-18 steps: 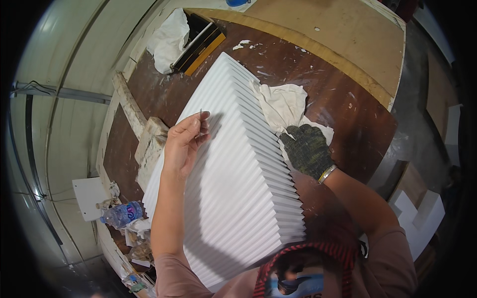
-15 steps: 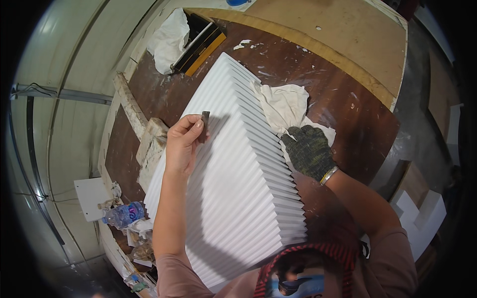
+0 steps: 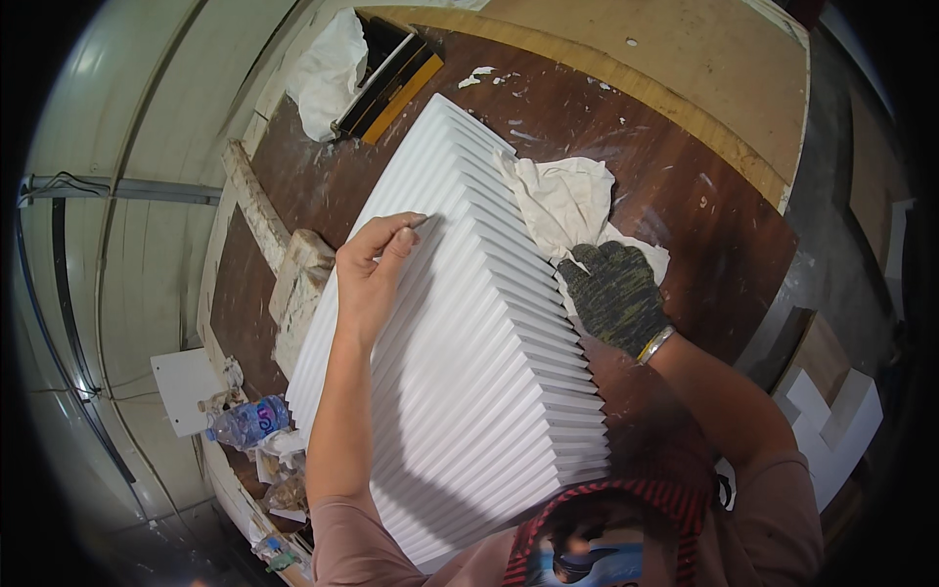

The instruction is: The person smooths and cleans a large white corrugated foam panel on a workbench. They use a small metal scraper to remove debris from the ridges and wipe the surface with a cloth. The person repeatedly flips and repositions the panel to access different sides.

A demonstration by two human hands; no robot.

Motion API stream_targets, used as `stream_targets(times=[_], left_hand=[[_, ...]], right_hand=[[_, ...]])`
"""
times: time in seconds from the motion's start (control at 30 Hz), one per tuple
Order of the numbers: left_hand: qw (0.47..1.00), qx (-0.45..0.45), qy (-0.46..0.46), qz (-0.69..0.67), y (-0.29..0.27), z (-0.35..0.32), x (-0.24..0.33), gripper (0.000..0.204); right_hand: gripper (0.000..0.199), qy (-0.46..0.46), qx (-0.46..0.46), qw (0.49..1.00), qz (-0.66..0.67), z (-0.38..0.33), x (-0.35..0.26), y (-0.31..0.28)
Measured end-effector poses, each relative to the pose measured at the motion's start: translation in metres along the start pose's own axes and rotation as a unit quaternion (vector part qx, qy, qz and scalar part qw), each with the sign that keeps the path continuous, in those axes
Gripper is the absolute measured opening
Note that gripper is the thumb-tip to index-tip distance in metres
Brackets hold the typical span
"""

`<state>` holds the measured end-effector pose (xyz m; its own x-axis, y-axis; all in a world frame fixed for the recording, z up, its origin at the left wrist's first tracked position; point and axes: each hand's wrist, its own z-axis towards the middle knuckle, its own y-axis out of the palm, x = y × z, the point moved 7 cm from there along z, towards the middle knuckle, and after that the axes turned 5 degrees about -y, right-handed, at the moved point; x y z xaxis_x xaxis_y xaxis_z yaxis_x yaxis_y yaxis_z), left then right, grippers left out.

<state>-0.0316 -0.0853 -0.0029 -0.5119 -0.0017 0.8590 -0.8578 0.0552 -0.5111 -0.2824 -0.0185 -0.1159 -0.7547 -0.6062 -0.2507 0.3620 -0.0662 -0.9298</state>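
white cloth (image 3: 567,201) — part-hidden by right hand (image 3: 616,300)

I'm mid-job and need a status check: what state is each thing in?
Left hand: bare, pinching a small dark piece
Right hand: gloved, on the cream cloth
Cream cloth: crumpled, against the white ridged block
White ridged block: on the brown tabletop
Brown tabletop: flecked with white
Plastic bottle: capped
Black-and-orange box: partly covered by crumpled white sheet

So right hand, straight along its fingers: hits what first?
The off-white cloth, bunched just ahead of the gloved right hand and seemingly touching it; exact depth is hard to tell.
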Motion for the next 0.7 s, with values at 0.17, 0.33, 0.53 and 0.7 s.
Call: stream_targets(times=[0.17,0.33,0.53,0.7], left_hand=[[0.987,0.021,0.059,0.146,0.008,-0.013,0.011,0.022],[0.945,0.036,0.141,0.293,0.016,-0.017,0.023,0.029],[0.924,0.044,0.167,0.341,0.021,-0.011,0.031,0.029],[0.923,0.040,0.170,0.344,0.027,-0.002,0.033,0.029]], right_hand=[[0.032,0.004,-0.027,1.000,-0.009,0.001,0.000,0.003],[0.034,0.004,-0.021,1.000,-0.001,0.000,0.000,0.001],[0.036,0.001,-0.016,1.000,-0.004,0.000,0.001,0.002],[0.036,0.003,-0.015,1.000,-0.001,0.000,0.001,0.001]])
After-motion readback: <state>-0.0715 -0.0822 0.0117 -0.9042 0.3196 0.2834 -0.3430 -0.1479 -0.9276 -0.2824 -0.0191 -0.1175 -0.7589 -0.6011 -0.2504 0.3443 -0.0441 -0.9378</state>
